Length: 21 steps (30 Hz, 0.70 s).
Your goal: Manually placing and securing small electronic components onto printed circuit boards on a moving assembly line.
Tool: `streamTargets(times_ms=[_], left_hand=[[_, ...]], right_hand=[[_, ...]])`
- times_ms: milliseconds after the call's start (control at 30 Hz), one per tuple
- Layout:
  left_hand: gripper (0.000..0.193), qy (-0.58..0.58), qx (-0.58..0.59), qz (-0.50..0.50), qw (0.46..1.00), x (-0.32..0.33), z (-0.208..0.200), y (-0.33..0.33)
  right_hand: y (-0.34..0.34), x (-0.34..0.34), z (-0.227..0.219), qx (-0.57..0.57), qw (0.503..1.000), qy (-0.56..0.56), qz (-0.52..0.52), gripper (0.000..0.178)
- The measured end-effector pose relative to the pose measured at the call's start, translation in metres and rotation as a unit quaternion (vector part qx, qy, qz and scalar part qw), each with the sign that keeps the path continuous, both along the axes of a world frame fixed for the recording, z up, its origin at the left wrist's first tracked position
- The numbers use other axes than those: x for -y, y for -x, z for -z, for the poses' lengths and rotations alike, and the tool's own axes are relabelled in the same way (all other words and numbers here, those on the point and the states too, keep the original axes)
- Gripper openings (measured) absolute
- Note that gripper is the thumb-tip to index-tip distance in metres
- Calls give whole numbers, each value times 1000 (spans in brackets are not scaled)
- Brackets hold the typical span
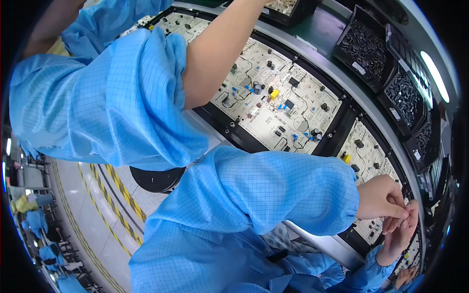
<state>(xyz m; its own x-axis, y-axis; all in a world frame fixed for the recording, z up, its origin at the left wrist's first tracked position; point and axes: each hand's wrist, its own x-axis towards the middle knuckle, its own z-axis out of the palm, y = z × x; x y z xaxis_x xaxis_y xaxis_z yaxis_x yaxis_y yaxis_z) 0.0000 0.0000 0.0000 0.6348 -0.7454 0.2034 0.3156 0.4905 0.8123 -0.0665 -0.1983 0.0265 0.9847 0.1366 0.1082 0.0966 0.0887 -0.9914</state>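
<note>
My left hand (380, 197) reaches from a blue gridded sleeve to the right side of the view, thumb and fingers pinched together. Against its fingertips is my right hand (401, 234), fingers curled inward. Anything between the fingertips is too small or hidden to make out. Both hands are over a pale circuit board (370, 139) in a black frame, partly covered by my left hand and sleeve. That board carries dark parts and a yellow block (346, 158).
A larger framed circuit board (264, 124) lies to the left, beneath a co-worker's bare forearm (215, 53). Black bins (365, 49) of small dark parts line the far right edge. Another person's hand (404, 276) shows at the lower right. A black round stool (155, 179) stands on the floor.
</note>
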Motion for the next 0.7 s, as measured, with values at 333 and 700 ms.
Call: streamTargets(times_ms=[333, 700], left_hand=[[29, -121, 52, -135, 982, -31, -26, -37], [15, 84, -71, -154, 982, -92, -41, -87]], right_hand=[[-12, -1, -4, 59, 990, 109, 66, 45], [-12, 48, -12, 51, 968, 201, 144, 21]])
